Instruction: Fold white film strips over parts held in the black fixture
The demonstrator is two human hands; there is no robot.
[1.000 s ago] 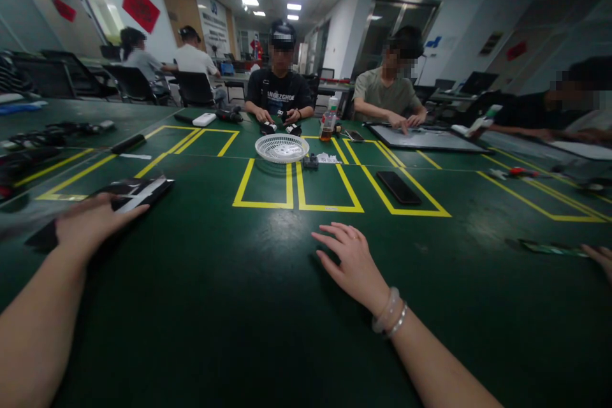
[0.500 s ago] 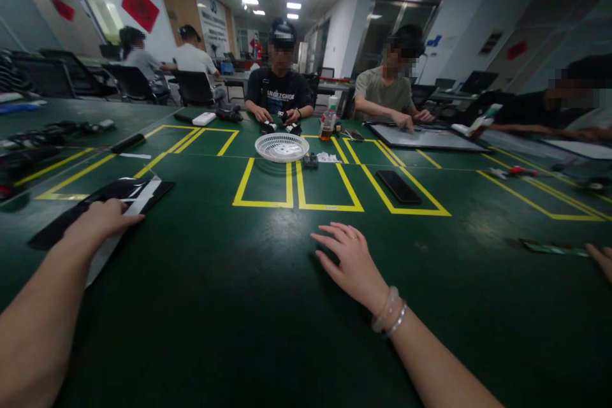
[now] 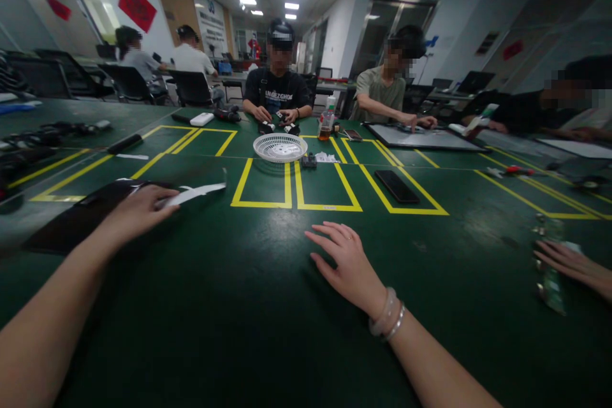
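My left hand is closed on a white paper strip, whose free end points right over the green table. Left of that hand and partly behind my wrist lies a black glossy pouch. My right hand rests on or just over the table near the middle, fingers spread, holding nothing. Two bracelets circle its wrist. Beyond my right hand are yellow tape outlines, and a black phone lies across one of them.
A white round basket stands ahead, a bottle beyond it. Another person's hand touches a green item at the right. Dark cables lie at the far left. People sit across the table.
My left hand has moved right, drawing the white strip off the black pouch. My right hand has barely moved. At the right, the other person's hand has come further in and the green item has turned.
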